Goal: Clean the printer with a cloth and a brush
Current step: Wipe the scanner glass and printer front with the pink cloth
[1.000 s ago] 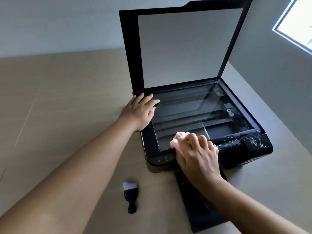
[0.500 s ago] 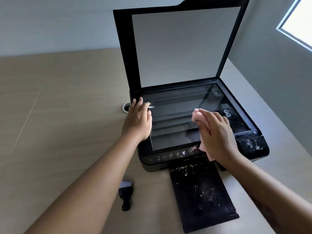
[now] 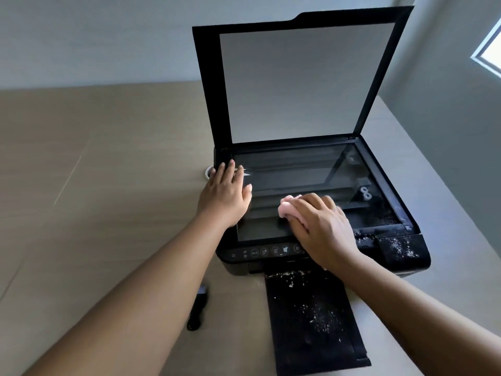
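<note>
A black printer (image 3: 401, 248) stands on the table with its scanner lid (image 3: 303, 80) raised upright. My right hand (image 3: 322, 229) presses a pink cloth (image 3: 287, 206) onto the scanner glass (image 3: 298, 180) near its front edge; most of the cloth is hidden under my fingers. My left hand (image 3: 225, 196) lies flat, fingers together, on the printer's left rim and holds nothing. A small black brush (image 3: 196, 310) lies on the table left of the paper tray, partly hidden by my left forearm. White crumbs dot the printer's right front corner.
The black output tray (image 3: 314, 321), speckled with white debris, sticks out toward me from the printer's front. A small white ring-shaped object (image 3: 208, 172) sits on the beige table (image 3: 95, 185) behind my left hand. Grey walls stand behind and to the right, with a window (image 3: 490, 52).
My right hand with the cloth swept from the glass's front edge out to the right, then back left and toward me. My left hand stayed on the left rim.
</note>
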The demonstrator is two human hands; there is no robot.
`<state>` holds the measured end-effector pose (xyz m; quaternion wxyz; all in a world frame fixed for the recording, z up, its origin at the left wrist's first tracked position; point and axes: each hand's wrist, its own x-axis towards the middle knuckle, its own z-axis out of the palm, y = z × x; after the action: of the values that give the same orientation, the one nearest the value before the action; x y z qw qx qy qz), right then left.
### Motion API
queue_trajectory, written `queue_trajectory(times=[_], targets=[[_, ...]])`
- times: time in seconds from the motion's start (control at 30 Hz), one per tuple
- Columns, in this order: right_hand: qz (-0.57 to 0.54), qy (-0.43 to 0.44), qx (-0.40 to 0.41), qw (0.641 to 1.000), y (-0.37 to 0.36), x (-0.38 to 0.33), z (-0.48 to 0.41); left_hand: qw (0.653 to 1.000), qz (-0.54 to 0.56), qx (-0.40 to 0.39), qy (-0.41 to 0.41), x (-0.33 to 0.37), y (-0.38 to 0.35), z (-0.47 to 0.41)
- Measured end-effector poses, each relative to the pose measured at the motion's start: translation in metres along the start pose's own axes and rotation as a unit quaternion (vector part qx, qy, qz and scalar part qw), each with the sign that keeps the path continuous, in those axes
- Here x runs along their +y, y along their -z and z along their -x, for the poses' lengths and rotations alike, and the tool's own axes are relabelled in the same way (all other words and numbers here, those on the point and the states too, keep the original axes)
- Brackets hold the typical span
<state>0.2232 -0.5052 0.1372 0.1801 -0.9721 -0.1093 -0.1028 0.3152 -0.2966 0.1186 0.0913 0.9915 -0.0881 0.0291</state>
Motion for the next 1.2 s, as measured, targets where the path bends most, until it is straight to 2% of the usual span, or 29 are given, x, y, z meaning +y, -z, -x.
queue_trajectory(times=[0.1,0.2,0.3,0.43,0.6,0.83,0.93,1.07,1.13,1.2], targets=[[0.021,0.039,0.003,0.999,-0.011,-0.022,0.005,0.995,0.064,-0.043,0.068,0.007,0.002,0.000],[0.016,0.108,-0.010,0.994,-0.010,-0.028,0.024,0.997,0.029,-0.003,0.077,0.014,-0.002,0.004],[0.048,0.153,-0.039,0.986,0.002,0.002,0.030,0.998,0.003,0.018,0.066,0.016,-0.004,0.005],[0.064,-0.007,0.029,0.998,0.008,0.020,0.032,0.998,-0.004,0.022,0.055,0.015,-0.005,0.004],[0.072,0.001,0.039,0.997,-0.009,-0.019,0.044,0.997,0.010,0.024,0.068,0.014,-0.005,0.004],[0.068,0.030,0.031,0.997,0.013,0.008,0.062,0.997,0.023,0.029,0.067,0.012,-0.005,0.005],[0.048,-0.035,0.054,0.997,0.019,0.018,0.073,0.997,0.027,0.029,0.068,0.013,-0.006,0.004],[0.017,-0.138,0.141,0.980,0.023,0.019,0.074,0.997,0.033,0.027,0.069,0.012,-0.007,0.004],[0.027,-0.179,0.135,0.974,0.019,0.015,0.075,0.997,0.034,0.026,0.068,0.012,-0.007,0.004],[0.025,-0.183,0.120,0.975,0.010,0.007,0.078,0.997,0.038,0.024,0.070,0.012,-0.007,0.004]])
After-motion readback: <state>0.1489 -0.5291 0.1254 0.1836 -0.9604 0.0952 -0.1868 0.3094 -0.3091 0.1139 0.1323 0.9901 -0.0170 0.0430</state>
